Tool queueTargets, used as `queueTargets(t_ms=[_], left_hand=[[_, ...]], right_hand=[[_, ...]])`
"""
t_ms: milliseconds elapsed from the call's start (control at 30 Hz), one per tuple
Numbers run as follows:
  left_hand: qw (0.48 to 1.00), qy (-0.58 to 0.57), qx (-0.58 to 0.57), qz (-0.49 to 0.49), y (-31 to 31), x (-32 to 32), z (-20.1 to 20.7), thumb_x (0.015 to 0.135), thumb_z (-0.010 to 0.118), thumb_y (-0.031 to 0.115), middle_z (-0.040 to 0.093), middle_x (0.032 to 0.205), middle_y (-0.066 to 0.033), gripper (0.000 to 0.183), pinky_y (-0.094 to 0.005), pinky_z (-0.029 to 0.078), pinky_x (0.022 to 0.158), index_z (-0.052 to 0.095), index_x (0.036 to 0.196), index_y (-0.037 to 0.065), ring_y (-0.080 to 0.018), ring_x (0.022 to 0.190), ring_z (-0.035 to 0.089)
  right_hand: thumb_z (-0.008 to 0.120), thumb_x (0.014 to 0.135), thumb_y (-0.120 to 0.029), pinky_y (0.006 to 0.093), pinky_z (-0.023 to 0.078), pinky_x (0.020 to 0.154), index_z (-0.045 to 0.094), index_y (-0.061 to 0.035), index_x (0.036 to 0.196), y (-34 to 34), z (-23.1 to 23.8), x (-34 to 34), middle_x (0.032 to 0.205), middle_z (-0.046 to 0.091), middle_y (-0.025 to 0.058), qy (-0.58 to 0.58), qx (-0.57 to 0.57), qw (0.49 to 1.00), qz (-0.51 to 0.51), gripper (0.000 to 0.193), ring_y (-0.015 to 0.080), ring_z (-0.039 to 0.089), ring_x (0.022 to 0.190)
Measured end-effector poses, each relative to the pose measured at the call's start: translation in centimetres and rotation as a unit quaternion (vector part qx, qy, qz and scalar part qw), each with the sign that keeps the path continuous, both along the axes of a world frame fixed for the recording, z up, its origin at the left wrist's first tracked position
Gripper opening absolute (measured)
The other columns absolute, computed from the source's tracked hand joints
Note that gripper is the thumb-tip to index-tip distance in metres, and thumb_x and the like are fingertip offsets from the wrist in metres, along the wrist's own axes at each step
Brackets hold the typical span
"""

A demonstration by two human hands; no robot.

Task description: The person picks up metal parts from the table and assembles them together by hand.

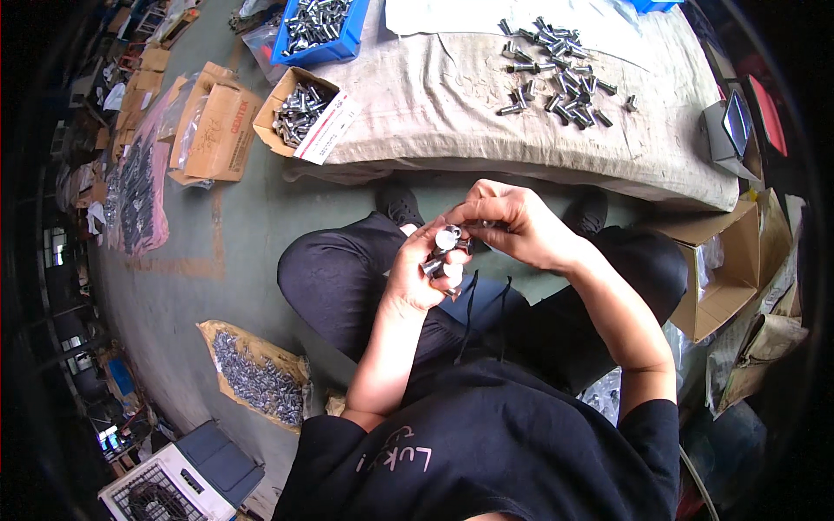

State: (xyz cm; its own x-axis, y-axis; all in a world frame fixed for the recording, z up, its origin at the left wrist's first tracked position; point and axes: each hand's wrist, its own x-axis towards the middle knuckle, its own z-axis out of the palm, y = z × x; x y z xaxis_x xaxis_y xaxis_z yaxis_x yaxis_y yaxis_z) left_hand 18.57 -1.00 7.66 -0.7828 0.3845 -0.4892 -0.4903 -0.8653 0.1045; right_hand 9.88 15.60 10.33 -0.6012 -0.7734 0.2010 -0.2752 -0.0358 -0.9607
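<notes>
My left hand (413, 271) is closed around several shiny metal pins with flat round heads (446, 239); they stick out between its fingers at different angles. Right beside it, my right hand (532, 227) has thumb and fingers pinched together, and what lies in the pinch is too small and hidden to make out. Both hands meet above my lap, just short of the cloth-covered table (417, 122). A loose pile of similar metal pins (569, 87) lies on the cloth, right of the middle.
At the table's left corner stand a blue bin (354, 39) and a small carton (268, 130), both holding metal pins. A flattened tray of small metal parts (256, 373) lies on the floor at left. Cardboard boxes (228, 130) flank me, another open carton (725, 269) at right.
</notes>
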Motion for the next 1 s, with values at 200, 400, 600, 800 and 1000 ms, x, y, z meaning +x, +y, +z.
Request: queueTargets(t_ms=[200, 400, 600, 800, 1000], left_hand=[[0.994, 0.077, -0.069, -0.026, 0.0, 0.5, -0.9, 0.09, 0.043, 0.021, 0.053, 0.082, -0.0088, 0.031, -0.0175, 0.032, 0.032, 0.047, 0.115, 0.002, -0.0115, 0.058, 0.05], [0.99, 0.101, -0.102, 0.009, 0.7, 0.6, -0.6, 0.088, 0.048, 0.02, 0.054, 0.081, -0.0084, 0.033, -0.0175, 0.035, 0.033, 0.046, 0.115, -0.001, -0.012, 0.058, 0.052], [0.981, 0.157, -0.108, 0.026, 0.9, 0.5, -0.2, 0.087, 0.052, 0.024, 0.054, 0.082, -0.0083, 0.043, -0.0171, 0.038, 0.038, 0.042, 0.12, -0.002, -0.0127, 0.06, 0.053], [0.974, 0.189, -0.119, 0.026, 1.1, 0.9, 0.1, 0.085, 0.055, 0.027, 0.052, 0.084, -0.0097, 0.053, -0.0173, 0.037, 0.036, 0.037, 0.126, -0.001, -0.0094, 0.056, 0.048], [0.962, 0.236, -0.137, 0.016, 1.1, 0.3, 0.7, 0.084, 0.057, 0.026, 0.052, 0.087, -0.0095, 0.055, -0.0161, 0.039, 0.037, 0.035, 0.128, 0.0, -0.0098, 0.059, 0.051]], right_hand=[[0.063, 0.072, -0.002, 0.033, 0.043, 0.066, 0.061, -0.005, 0.098, 0.4, 1.2, -0.1, 0.078, 0.054, 0.0096, 0.07, 0.014, 0.997, 0.042, 0.026, 0.0228, 0.051, 0.073], [0.066, 0.069, -0.003, 0.0339, 0.044, 0.07, 0.061, -0.0055, 0.098, 0.2, 1.6, 0.4, 0.083, 0.055, 0.0112, 0.026, 0.046, 0.997, 0.047, 0.029, 0.0252, 0.055, 0.079], [0.064, 0.071, -0.002, 0.0324, 0.046, 0.068, 0.06, -0.0037, 0.088, 0.1, 1.0, 0.9, 0.085, 0.055, 0.0104, 0.087, -0.012, 0.996, 0.005, 0.018, 0.0255, 0.056, 0.079], [0.058, 0.081, -0.009, 0.0292, 0.048, 0.061, 0.055, -0.0004, 0.088, 0.2, 0.7, 1.4, 0.081, 0.059, 0.0083, -0.226, -0.06, 0.969, -0.076, 0.011, 0.0138, 0.058, 0.071], [0.052, 0.082, -0.019, 0.0224, 0.041, 0.042, 0.05, -0.004, 0.082, 0.9, 0.8, 0.2, 0.071, 0.05, 0.007, -0.478, -0.238, 0.842, -0.081, 0.015, 0.0117, 0.047, 0.053]])
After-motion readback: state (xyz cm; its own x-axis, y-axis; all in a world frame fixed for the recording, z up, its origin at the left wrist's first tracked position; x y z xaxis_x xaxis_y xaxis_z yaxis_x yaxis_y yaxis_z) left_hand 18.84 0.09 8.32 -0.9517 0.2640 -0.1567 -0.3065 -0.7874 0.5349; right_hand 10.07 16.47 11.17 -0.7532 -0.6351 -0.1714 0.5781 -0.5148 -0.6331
